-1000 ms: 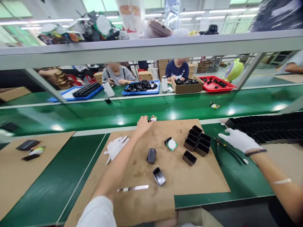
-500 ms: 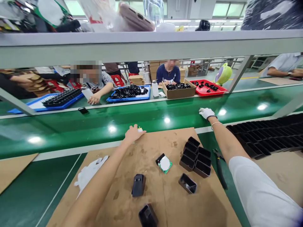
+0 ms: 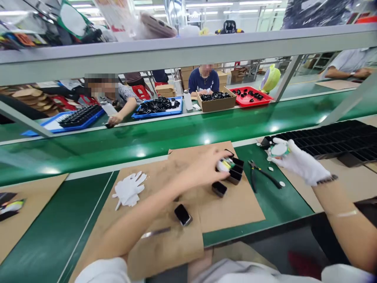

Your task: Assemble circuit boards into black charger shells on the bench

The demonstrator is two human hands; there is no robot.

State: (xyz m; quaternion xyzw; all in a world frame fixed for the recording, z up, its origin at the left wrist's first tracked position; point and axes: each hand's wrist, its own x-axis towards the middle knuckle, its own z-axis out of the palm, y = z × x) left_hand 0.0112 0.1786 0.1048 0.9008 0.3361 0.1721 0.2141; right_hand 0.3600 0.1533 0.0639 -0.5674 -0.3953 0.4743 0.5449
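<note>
My bare left hand [image 3: 209, 168] hovers over the brown cardboard mat [image 3: 188, 220], fingers pinched on a small white and green part [image 3: 224, 165], just above a cluster of small black plastic housings [image 3: 235, 173]. My right hand [image 3: 297, 162] wears a white glove and holds a round white and green part [image 3: 279, 149] near the black compartment tray [image 3: 332, 139]. One more black housing [image 3: 219, 189] and a black charger-like piece [image 3: 183, 214] lie on the mat below my left arm.
Black pliers [image 3: 262, 174] lie on the green bench between my hands. A loose white glove [image 3: 129, 189] and a metal blade [image 3: 155, 232] rest on the mat. The green conveyor belt [image 3: 165, 137] runs across; people work behind it at blue trays [image 3: 156, 108], a cardboard box [image 3: 216, 101] and a red tray [image 3: 251, 96].
My left hand came back from the belt edge with a small part to above the black housings. My right hand drew back from the belt holding a round part.
</note>
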